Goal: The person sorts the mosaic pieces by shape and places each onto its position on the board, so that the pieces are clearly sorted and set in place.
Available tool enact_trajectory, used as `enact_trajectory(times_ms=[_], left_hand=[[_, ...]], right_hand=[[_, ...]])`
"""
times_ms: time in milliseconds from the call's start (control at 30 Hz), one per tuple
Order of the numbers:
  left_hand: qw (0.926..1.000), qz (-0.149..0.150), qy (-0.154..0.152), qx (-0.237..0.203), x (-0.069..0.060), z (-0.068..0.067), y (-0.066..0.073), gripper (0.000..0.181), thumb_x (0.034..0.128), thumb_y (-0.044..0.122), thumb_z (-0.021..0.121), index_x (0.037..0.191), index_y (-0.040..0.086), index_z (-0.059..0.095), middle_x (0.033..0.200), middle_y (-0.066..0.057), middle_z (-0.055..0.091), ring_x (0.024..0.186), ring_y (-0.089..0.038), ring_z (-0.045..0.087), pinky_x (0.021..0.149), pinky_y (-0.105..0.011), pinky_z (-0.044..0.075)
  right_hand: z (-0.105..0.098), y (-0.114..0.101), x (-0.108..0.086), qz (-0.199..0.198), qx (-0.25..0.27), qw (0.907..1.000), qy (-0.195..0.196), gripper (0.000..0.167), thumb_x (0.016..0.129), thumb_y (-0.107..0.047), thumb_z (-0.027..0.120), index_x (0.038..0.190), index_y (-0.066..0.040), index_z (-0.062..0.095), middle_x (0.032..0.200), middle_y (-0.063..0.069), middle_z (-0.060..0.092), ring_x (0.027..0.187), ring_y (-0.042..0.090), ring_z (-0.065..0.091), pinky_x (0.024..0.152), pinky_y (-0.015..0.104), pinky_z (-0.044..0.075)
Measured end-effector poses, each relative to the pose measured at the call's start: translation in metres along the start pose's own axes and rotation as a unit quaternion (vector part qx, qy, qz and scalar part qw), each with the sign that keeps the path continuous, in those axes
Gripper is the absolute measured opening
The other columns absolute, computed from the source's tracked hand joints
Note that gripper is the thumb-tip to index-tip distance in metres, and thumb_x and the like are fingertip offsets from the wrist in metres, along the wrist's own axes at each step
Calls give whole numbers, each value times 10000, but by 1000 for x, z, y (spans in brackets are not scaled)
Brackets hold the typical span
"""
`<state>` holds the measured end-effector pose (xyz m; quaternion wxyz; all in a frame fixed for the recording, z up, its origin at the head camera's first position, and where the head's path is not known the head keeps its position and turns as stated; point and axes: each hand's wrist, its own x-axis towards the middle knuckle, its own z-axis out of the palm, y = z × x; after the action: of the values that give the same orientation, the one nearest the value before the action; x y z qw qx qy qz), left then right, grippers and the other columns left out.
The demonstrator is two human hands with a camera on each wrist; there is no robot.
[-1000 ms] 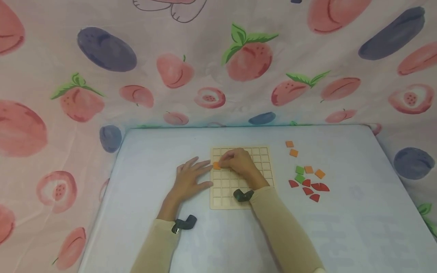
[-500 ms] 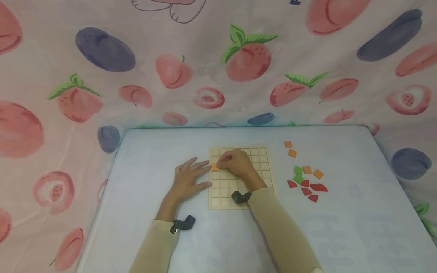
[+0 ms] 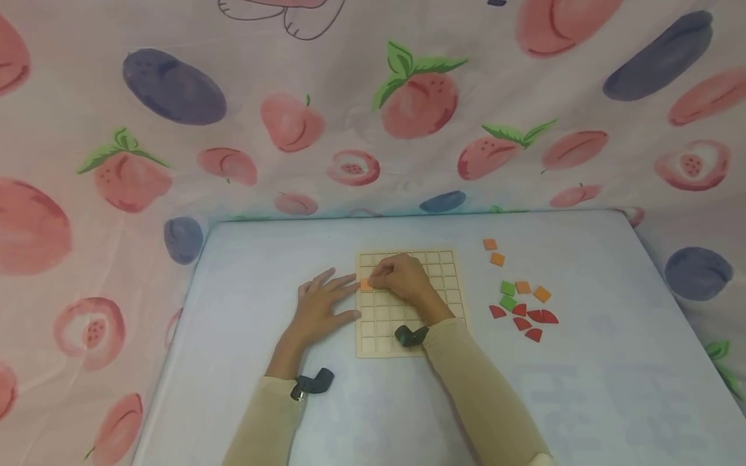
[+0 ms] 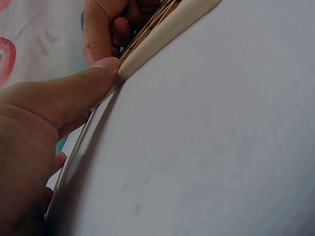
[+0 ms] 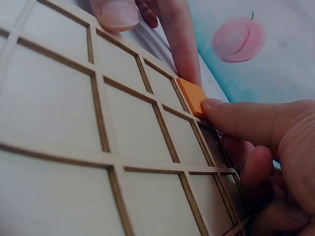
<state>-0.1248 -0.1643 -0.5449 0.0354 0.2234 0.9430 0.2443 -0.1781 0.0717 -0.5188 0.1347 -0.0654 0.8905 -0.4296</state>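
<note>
A pale wooden board (image 3: 383, 329) with a grid of square cells lies on the table. At its left side, an orange square tile (image 3: 366, 285) sits at a cell by the edge. My right hand (image 3: 403, 279) reaches over the board with curled fingers and holds that tile. In the right wrist view, the thumb (image 5: 221, 112) touches the edge of the tile (image 5: 190, 96), which looks slightly raised. My left hand (image 3: 320, 309) lies beside the board with fingers spread. Its forefinger reaches the tile's outer side, and its thumb (image 4: 93, 81) rests against the board's edge.
Right of the board lie loose orange tiles (image 3: 522, 287), two green tiles (image 3: 508, 288) and several red quarter-round pieces (image 3: 533, 334). Both wrists carry a small black camera mount (image 3: 315, 380). A fruit-patterned cloth (image 3: 350, 97) hangs behind the white table (image 3: 256, 259).
The head view has shifted a little. Both hands stay at the same part of the board, and the orange tile has moved only very slightly, toward me.
</note>
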Motion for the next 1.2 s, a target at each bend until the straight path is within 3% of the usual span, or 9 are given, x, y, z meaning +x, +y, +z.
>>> enact_trajectory(times_ms=[233,367,567,667,933,1200], left_hand=[[10000,30,40,24,-2,-3,-1,627,911,587,676,1463,307,571,1568,107,493,1551,-289,263,1110,-614,248],[10000,61,62,35,-2,-2,-3,631,910,598,668,1464,313,569,1567,111,494,1552,-284,261,1107,-603,252],[9999,72,143,9,0,1,-3,632,905,603,674,1462,324,569,1564,115,497,1550,-285,264,1101,-588,255],[9999,34,133,2,0,3,-2,630,900,600,682,1457,327,573,1562,115,499,1550,-288,267,1100,-587,261],[10000,-25,29,55,-1,4,1,636,904,613,669,1462,327,566,1569,114,490,1556,-277,256,1117,-587,261],[9999,-78,26,88,-1,0,3,632,906,599,675,1461,316,571,1570,104,492,1553,-284,264,1121,-601,257]], right_hand=[[6,1,0,57,125,9999,61,100,822,-332,836,811,-241,795,812,-78,744,803,153,640,756,346,504],[3,3,0,112,447,9989,-28,111,833,-341,832,871,-243,797,866,-63,758,847,164,663,780,351,525],[-18,13,-4,298,1474,9885,-126,153,879,-326,802,996,-228,788,991,-16,758,938,196,677,843,370,541],[-34,15,-13,262,1674,9855,-108,207,905,-325,781,1047,-174,782,1023,15,760,952,202,680,840,369,544],[-86,26,-42,-216,1007,9945,175,351,963,-364,714,1157,-74,748,1061,80,760,962,193,693,866,365,538],[-128,59,-59,-44,176,9976,674,356,955,-462,698,1127,-157,764,1077,41,735,1050,190,633,833,343,514]])
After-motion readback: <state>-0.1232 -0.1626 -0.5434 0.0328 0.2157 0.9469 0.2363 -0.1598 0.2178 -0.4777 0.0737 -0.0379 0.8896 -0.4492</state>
